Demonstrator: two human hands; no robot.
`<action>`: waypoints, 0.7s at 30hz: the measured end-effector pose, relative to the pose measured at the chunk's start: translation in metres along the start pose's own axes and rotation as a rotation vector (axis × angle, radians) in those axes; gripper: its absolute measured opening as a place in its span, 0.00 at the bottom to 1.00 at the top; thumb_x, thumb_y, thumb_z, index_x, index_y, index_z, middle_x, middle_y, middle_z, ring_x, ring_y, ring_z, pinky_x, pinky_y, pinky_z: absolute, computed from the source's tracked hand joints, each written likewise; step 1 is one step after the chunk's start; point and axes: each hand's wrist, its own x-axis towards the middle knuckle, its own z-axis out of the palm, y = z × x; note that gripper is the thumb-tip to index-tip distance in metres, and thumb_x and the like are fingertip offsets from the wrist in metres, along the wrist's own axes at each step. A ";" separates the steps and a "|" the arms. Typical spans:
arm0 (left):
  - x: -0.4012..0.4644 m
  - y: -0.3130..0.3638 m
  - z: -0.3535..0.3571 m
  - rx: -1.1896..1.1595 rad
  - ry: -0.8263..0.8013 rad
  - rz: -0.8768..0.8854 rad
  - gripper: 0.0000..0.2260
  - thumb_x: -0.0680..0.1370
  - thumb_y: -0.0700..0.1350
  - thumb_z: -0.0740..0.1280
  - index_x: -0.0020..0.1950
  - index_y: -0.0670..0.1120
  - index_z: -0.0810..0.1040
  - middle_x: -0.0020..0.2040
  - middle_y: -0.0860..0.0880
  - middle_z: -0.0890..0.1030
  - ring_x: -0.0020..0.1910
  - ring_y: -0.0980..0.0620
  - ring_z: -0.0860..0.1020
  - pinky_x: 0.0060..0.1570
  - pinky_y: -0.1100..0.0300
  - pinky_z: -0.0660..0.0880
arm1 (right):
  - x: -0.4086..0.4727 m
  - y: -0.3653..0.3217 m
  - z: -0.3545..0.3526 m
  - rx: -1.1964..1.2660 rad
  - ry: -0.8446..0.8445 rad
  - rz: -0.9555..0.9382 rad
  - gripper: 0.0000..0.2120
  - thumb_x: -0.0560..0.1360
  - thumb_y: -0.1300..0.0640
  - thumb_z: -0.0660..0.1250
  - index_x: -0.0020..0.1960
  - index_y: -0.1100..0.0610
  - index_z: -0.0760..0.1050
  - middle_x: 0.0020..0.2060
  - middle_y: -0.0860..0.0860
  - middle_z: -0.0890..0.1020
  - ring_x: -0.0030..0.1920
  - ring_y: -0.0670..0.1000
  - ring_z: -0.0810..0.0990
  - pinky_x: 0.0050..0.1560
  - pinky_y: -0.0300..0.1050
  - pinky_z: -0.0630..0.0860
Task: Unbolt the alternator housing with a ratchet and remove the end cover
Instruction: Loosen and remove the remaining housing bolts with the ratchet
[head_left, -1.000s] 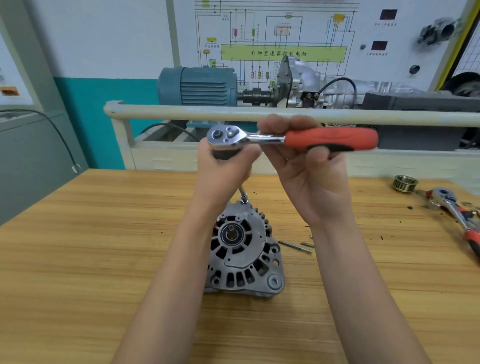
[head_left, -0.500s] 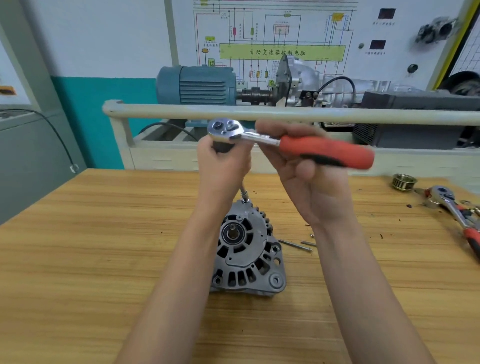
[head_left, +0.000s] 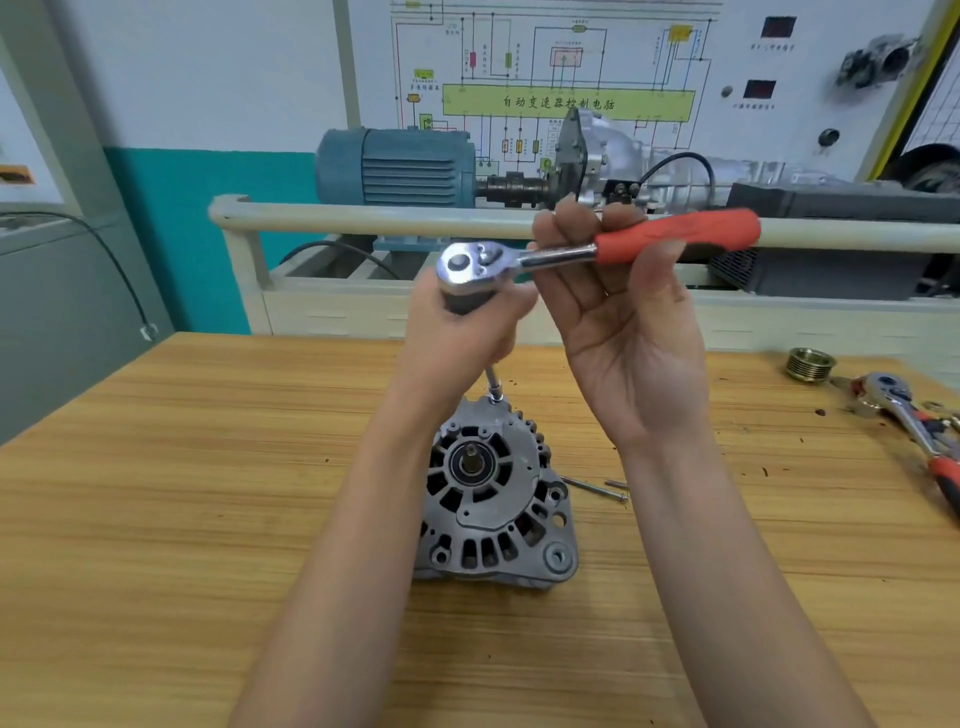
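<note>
A grey alternator (head_left: 493, 499) stands on the wooden table (head_left: 156, 519), its ribbed end cover and shaft bearing facing up. A ratchet (head_left: 597, 249) with a chrome head and red handle is held high above it. A thin extension bar with a socket (head_left: 496, 389) runs down from the ratchet head to a bolt at the alternator's far edge. My left hand (head_left: 462, 332) grips the dark upper part of the extension just under the ratchet head. My right hand (head_left: 623, 322) holds the ratchet where the chrome neck meets the red handle, palm towards me.
Two long loose bolts (head_left: 597, 488) lie on the table right of the alternator. A brass pulley (head_left: 809, 365) and a second red-handled ratchet (head_left: 914, 431) lie at the right edge. A pale rail (head_left: 363, 215) and a blue motor (head_left: 395, 166) stand behind the table.
The red handle has swung: it tilted down to the right, then up to the right and farther away. My left hand stayed on the extension and the socket stayed on the bolt.
</note>
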 end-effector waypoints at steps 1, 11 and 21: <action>0.002 0.000 0.002 -0.016 0.089 -0.012 0.12 0.69 0.37 0.64 0.28 0.48 0.66 0.21 0.55 0.64 0.20 0.56 0.60 0.25 0.66 0.60 | -0.001 -0.001 0.000 -0.087 -0.047 -0.020 0.13 0.68 0.54 0.72 0.49 0.60 0.82 0.49 0.56 0.84 0.55 0.55 0.82 0.58 0.48 0.77; -0.004 0.002 -0.010 0.065 -0.179 0.021 0.11 0.67 0.43 0.69 0.27 0.45 0.70 0.23 0.49 0.69 0.23 0.51 0.66 0.27 0.61 0.64 | 0.001 0.003 -0.002 0.027 0.049 0.043 0.14 0.69 0.52 0.68 0.49 0.61 0.82 0.47 0.56 0.85 0.52 0.54 0.84 0.52 0.45 0.79; -0.003 0.012 -0.005 0.063 0.125 -0.107 0.09 0.68 0.39 0.64 0.37 0.32 0.71 0.26 0.46 0.65 0.24 0.53 0.62 0.24 0.62 0.59 | -0.002 0.002 0.000 -0.410 -0.139 -0.056 0.16 0.63 0.50 0.77 0.50 0.51 0.84 0.48 0.48 0.85 0.55 0.51 0.82 0.59 0.46 0.75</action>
